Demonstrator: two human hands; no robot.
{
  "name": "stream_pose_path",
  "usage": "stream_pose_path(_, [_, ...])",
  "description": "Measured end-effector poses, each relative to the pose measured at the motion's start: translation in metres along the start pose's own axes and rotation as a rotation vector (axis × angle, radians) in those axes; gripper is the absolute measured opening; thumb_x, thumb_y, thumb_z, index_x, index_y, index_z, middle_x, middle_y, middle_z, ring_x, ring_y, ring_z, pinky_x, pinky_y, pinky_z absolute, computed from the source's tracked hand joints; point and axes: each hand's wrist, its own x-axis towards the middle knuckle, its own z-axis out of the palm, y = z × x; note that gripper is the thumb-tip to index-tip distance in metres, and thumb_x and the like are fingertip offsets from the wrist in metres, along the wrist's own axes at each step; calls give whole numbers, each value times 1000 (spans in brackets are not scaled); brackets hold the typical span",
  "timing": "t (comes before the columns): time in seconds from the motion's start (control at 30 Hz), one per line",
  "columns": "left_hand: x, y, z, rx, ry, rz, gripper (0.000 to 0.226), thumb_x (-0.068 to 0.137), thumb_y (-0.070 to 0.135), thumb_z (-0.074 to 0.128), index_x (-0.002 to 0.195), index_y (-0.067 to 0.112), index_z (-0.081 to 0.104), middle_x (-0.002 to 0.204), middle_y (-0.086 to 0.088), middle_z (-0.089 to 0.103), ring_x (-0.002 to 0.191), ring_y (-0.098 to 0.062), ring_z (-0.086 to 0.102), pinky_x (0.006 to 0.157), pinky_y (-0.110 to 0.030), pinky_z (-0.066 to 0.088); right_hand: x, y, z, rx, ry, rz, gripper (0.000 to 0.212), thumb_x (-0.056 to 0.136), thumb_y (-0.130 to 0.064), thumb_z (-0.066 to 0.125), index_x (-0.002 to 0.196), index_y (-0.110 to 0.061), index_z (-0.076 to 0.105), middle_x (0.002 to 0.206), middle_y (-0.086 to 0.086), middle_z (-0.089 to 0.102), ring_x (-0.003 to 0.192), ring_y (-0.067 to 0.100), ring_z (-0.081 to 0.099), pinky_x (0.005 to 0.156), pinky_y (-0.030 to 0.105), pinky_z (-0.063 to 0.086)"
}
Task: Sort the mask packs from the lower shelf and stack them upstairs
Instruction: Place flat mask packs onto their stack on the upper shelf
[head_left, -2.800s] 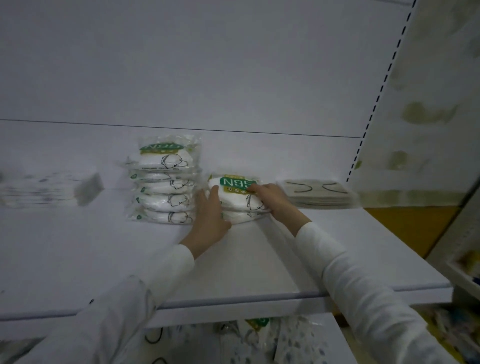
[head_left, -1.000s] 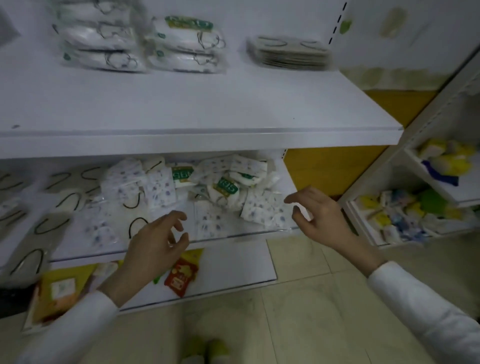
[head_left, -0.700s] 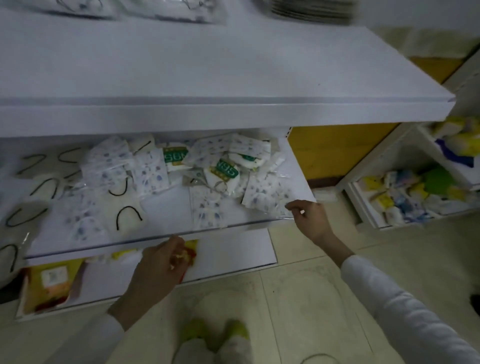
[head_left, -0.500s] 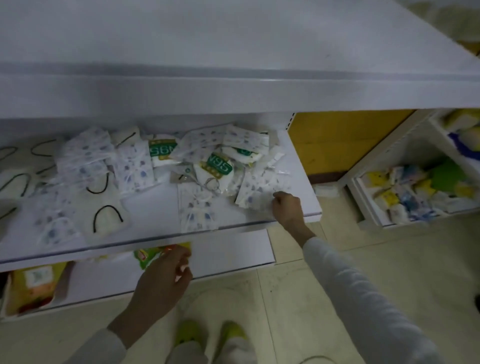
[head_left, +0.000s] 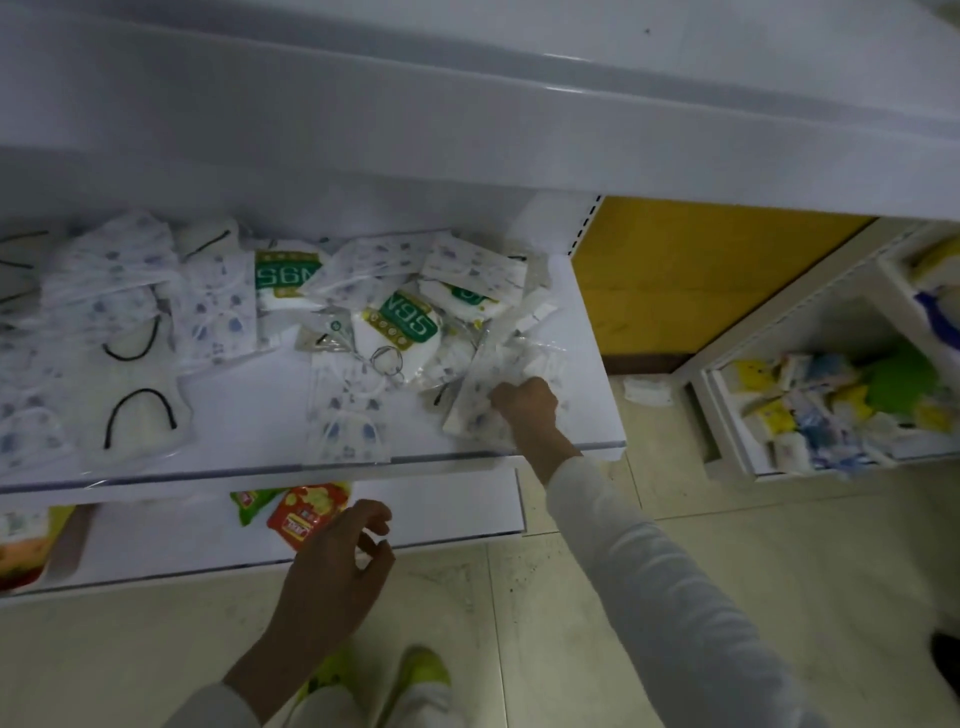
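Down from stacking, the right hand (head_left: 524, 402) now seems to pinch a printed mask pack (head_left: 474, 413) at the lower shelf's (head_left: 249, 415) front right, starting another pickup; left hand (head_left: 332, 577) loosely curled, empty.

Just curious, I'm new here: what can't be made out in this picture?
Head view:
Right hand: fingertips hidden under its knuckles, on the printed pack.
Snack packets: tops covered by the lower shelf edge.
N95 pack: small print too small.
Leftmost masks: cut off by the left edge.
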Motion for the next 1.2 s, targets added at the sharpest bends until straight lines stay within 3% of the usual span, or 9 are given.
stream_pose_path(0.1, [16, 9, 6, -173, 96, -140, 17, 84, 4, 66, 92, 18, 60, 82, 13, 62, 80, 10, 59, 66, -6, 47, -27, 11, -15, 154, -143, 49, 36, 87, -16, 55, 120, -3, 54, 116, 12, 58, 110, 32, 55, 84, 35, 47])
stream_pose_path(0.27, [49, 32, 11, -970, -56, -592, 29, 75, 26, 70, 100, 13, 66, 92, -4, 73, 84, -18, 69, 74, -32, 52, -90, 34, -21, 428, -495, -21, 48, 69, -13, 66, 116, -8, 59, 105, 9, 69, 96, 29, 67, 82, 42, 57])
stream_pose_path(0.43, [52, 32, 19, -898, -16, -504, 25, 85, 6, 62, 107, 17, 68, 99, -7, 73, 92, -27, 69, 79, -44, 54, -103, 32, -19, 270, -586, -218, 32, 81, -11, 68, 111, -14, 58, 104, 2, 67, 96, 17, 64, 79, 30, 54])
stream_pose_path(0.5, [52, 29, 18, -866, 18, -519, 26, 87, 2, 58, 104, 19, 68, 97, -5, 73, 94, -28, 68, 80, -45, 54, -93, 32, -25, 37, -515, -345, 29, 85, -28, 69, 111, -17, 60, 104, 0, 67, 94, 15, 63, 80, 26, 52])
stream_pose_path(0.57, [52, 25, 16, -859, 37, -556, 26, 88, 1, 57, 103, 19, 67, 99, -7, 72, 96, -30, 67, 83, -47, 53, -68, 33, -36, -173, -225, -457, 33, 88, -40, 63, 111, -16, 63, 105, 2, 66, 96, 18, 62, 80, 27, 49])
stream_pose_path(0.67, [49, 20, 11, -857, 78, -590, 26, 89, 1, 55, 105, 20, 65, 101, -7, 70, 96, -27, 65, 80, -43, 53, -22, 38, -54, -425, 205, -283, 50, 93, -41, 54, 127, -6, 50, 124, 15, 53, 114, 31, 50, 92, 37, 42])
stream_pose_path(0.87, [41, 20, 7, -897, 101, -583, 31, 91, -4, 47, 105, 19, 62, 100, -9, 68, 92, -23, 65, 64, -29, 54, 12, 46, -32, -276, 151, -28, 65, 85, -30, 69, 131, -1, 34, 129, 17, 46, 118, 34, 51, 95, 41, 48])
stream_pose_path(1.07, [36, 12, 4, -911, 98, -591, 32, 90, -6, 46, 114, 9, 61, 103, -14, 67, 94, -27, 65, 58, -25, 56, 13, 43, -37, -104, 111, 46, 19, 88, -17, 59, 102, -4, 56, 98, 12, 60, 87, 26, 60, 68, 31, 45])
stream_pose_path(1.2, [30, 8, 10, -912, 96, -630, 29, 91, -3, 47, 114, 9, 61, 103, -15, 66, 94, -29, 64, 65, -32, 52, 5, 46, -46, 19, 187, -13, 16, 91, -10, 47, 104, -1, 52, 93, 9, 51, 88, 26, 53, 70, 32, 42])
